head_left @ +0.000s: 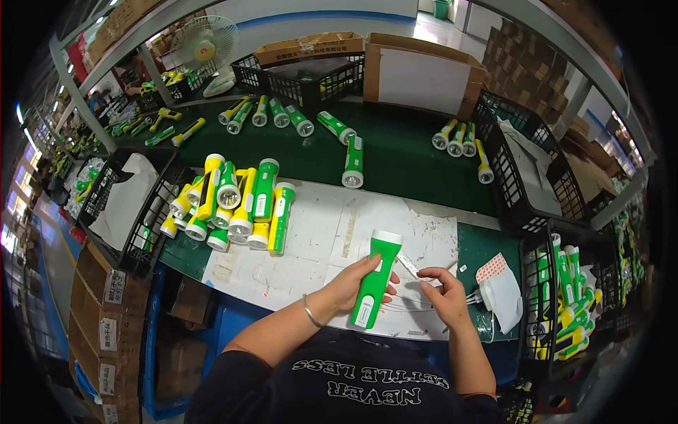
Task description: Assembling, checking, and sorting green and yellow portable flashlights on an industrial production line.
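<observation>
My left hand (355, 283) is wrapped round a green flashlight (377, 277) with a white head, its lens end pointing away from me and a pale label near its tail. Just right of it, my right hand (443, 291) has its fingers curled, with the fingertips pinching the end of a thin pale strip (407, 266); its exact kind is not clear. Both hands are over the white worktop (311, 244). Beyond my left forearm lies a heap of green and yellow flashlights (244, 205), several stacked on one another.
A white pouch (500, 304) and thin cables lie at right. Black crates flank me: a paper-lined left crate (127, 205), a far-right crate (530, 166) and a near-right crate (565, 304) filled with flashlights. More flashlights rest on the green belt (409, 152), with a cardboard box (424, 74) behind.
</observation>
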Tool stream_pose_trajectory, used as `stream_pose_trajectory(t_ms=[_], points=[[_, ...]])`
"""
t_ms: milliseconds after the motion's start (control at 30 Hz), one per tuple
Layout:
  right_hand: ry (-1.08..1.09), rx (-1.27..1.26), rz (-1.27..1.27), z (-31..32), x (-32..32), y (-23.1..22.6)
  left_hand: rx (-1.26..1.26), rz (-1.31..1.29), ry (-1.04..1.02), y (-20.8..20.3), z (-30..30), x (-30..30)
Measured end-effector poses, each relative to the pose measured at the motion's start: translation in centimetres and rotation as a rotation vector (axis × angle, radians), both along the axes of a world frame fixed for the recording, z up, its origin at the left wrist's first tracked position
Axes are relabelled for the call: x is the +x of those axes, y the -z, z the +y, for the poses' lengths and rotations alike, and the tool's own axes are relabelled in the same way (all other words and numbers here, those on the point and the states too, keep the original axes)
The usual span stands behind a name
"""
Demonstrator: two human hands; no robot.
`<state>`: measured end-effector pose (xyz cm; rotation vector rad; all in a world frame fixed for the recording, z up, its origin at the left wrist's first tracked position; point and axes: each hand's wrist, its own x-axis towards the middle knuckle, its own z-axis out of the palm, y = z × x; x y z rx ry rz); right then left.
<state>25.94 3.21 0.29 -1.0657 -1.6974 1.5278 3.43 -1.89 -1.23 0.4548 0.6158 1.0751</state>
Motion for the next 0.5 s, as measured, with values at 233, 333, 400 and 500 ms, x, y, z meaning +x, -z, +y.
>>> stream_pose_trajectory(t_ms=[233, 333, 400, 500], points=[[-0.026, 0.049, -0.085, -1.4, 0.7, 0.1, -0.069, 0.148, -0.080, 0.6, 0.1, 0.7], [-0.052, -0.002, -0.063, -2.3, 0.6, 0.1, -0.105, 0.104, -0.034, 0.7, -0.2, 1.0], [-0.043, -0.008, -0.030, -2.7, 0.5, 0.6, -0.101, 0.107, -0.028, 0.6, -0.3, 1.3], [-0.020, -0.014, -0.019, -3.5, 0.2, 0.4, -0.111, 0.098, -0.029, 0.7, -0.5, 1.5]])
